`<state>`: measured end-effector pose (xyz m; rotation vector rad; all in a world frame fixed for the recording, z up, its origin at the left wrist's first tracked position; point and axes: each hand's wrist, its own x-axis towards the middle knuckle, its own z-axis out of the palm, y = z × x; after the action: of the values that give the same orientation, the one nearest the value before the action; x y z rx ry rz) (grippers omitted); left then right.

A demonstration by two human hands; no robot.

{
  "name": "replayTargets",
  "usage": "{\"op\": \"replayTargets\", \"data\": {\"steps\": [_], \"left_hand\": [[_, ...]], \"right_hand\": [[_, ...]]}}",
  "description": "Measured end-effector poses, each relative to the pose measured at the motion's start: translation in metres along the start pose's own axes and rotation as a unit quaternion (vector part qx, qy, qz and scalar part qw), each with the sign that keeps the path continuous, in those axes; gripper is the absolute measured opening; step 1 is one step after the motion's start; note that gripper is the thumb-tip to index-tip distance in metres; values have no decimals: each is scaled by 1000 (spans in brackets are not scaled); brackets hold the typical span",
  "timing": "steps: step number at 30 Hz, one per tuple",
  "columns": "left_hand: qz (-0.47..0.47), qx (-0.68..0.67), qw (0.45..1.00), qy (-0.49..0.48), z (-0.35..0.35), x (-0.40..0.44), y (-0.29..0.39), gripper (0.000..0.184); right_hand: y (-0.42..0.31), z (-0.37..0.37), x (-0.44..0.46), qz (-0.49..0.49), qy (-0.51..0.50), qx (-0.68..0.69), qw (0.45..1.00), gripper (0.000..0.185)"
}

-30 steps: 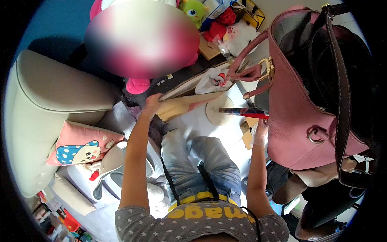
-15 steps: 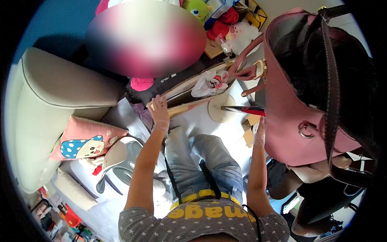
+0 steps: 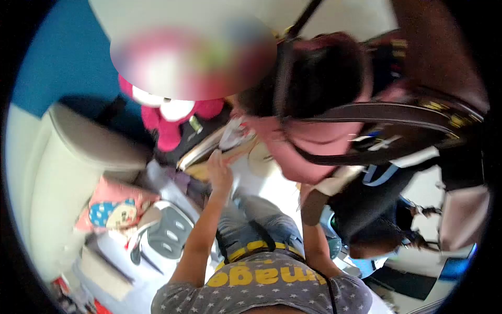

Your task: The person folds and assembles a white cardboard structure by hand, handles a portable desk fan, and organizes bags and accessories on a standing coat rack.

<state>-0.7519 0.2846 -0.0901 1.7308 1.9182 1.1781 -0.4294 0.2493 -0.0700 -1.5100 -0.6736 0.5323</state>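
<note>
One box (image 3: 200, 170) just beyond L grip (image 3: 220, 171), fingers extended; R grip hidden, can't tell

A blue wall (image 3: 63, 68) fills the upper left, beside a pale surface (image 3: 209, 11), wall or ceiling. Below the blue curves a beige padded backrest (image 3: 47, 178), dark shadow above it. Bright light washes a white surface (image 3: 264, 180) mid-view.

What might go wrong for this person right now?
1. The pink bag hides the right hand from this view, so that hand might bump something unseen.
2. The dark strap looping across the bag could perhaps snag a passing arm.
3. The left hand, near the white plastic bag, might knock it.
</note>
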Motion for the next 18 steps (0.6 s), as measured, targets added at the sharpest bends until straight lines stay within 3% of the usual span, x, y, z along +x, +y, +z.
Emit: {"op": "replayTargets", "data": {"steps": [3, 5, 6, 9, 10, 12, 15, 17, 18], "left_hand": [[81, -250, 950, 166, -21, 30, 54, 40], [166, -180, 956, 165, -89, 67, 133, 37], [220, -274, 921, 170, -109, 77, 160, 34], [416, -293, 861, -9, -173, 109, 233, 32], [426, -298, 854, -13, -182, 112, 256, 32], [511, -252, 813, -122, -191, 111, 299, 35], [490, -228, 825, -166, -195, 102, 347, 40], [458, -235, 850, -108, -174, 100, 367, 42], [458, -219, 857, -89, -174, 95, 371, 42]], "right_hand": [[-43, -12, -14, -36, 46, 27, 998, 43], [-64, -16, -20, -54, 66, 41, 995, 43], [-71, -16, -22, -61, 74, 48, 994, 42], [-86, -15, -26, -69, 69, 76, 992, 41], [-87, -13, -27, -66, 62, 86, 992, 41], [-84, -11, -30, -53, 44, 112, 991, 40], [-37, -17, -24, -18, 29, 198, 980, 41], [19, -27, -8, 9, 25, 291, 956, 43], [4, -21, -12, 0, 59, 296, 953, 44]]}}
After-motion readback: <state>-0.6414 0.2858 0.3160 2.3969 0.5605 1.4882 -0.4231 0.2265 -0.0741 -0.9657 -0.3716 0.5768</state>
